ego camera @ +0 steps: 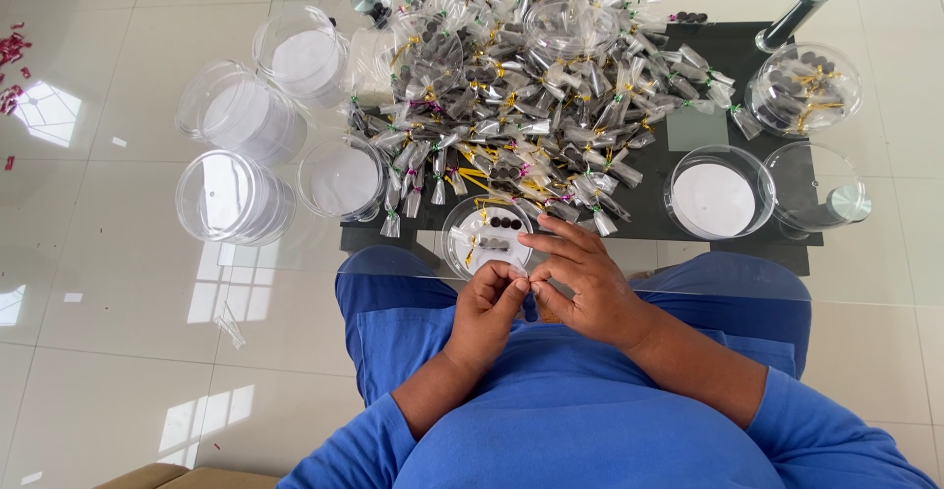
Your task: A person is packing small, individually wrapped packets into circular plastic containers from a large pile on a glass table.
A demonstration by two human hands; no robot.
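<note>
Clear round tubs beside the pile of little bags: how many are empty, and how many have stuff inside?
Empty clear round plastic tubs left of the pile of small clear tied packets: 4
Empty tubs right of the pile: 2
Filled tubs: 2
Total: 8
Tubs among the packets are too hidden to count.
</note>
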